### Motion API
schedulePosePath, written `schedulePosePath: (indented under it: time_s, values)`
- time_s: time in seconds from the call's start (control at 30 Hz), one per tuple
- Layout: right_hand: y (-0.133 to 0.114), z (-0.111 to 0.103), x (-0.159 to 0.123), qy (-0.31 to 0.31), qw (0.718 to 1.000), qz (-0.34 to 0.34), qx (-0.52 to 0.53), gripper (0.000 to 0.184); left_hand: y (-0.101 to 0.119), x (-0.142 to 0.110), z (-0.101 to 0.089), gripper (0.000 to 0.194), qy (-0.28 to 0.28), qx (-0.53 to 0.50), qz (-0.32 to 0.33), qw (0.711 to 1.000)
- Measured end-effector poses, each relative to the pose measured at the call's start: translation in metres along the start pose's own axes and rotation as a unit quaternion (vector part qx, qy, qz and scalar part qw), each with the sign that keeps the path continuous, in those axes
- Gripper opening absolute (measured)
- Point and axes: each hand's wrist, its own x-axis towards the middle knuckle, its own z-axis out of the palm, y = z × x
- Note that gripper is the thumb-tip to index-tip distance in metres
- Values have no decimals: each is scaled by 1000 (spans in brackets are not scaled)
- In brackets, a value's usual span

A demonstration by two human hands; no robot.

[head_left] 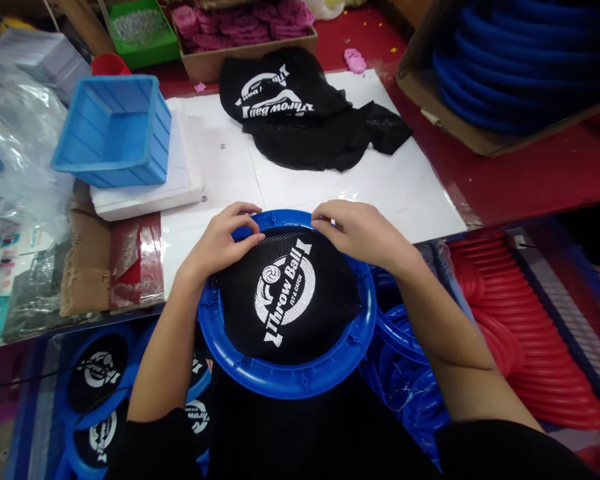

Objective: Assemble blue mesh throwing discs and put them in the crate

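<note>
A round blue plastic ring (300,380) lies across the table's front edge and over my lap. Black mesh cloth (245,267), printed "Throw Ball" in white, spans its opening. My left hand (230,237) is curled over the ring's upper left, thumb on the cloth near the rim. At the upper right, my right hand (357,230) has its fingertips pinched together at the cloth's edge by the rim; the exact spot they grip is partly hidden. Beyond the ring, loose black printed mesh pieces (310,147) lie in a pile on the white table sheet (205,153).
A blue bin (113,167) sits on a white block at left. Behind are a carton of pink pieces (250,57) and a green tray (145,53). Blue rings fill a carton (485,140) at right. Red rings (530,333) and finished printed discs (97,370) lie below the table.
</note>
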Motion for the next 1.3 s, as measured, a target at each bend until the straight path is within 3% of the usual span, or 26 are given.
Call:
schedulePosePath:
  time_s: [0.13,0.27,0.43,0.53,0.63,0.8,0.93,1.1,1.3]
  values:
    - [-18,18,7,17,991,-111,-75,26,-1,-2,-1,9,-15,2,36,999]
    - [-16,24,8,-9,989,-119,-85,23,-2,-5,-1,6,11,0,47,999]
    - [-3,17,4,-26,995,-82,60,22,-1,-5,-4,6,33,-3,19,999]
    - [3,17,5,1,991,-50,120,20,1,-2,-10,7,8,-19,-8,1000]
    - [7,20,7,16,990,-45,131,20,3,4,-18,11,-23,-14,-30,999]
    - [2,26,11,-13,995,-69,78,27,3,15,-27,16,-74,-17,-56,996]
    - [-3,27,17,-18,997,-32,70,17,-1,18,-27,14,-68,-53,-85,993]
    - [0,18,23,-29,989,10,142,15,-9,18,-26,17,-85,-116,-127,981]
    - [7,7,35,-68,990,21,126,18,-14,19,-24,19,-84,-110,-123,983]
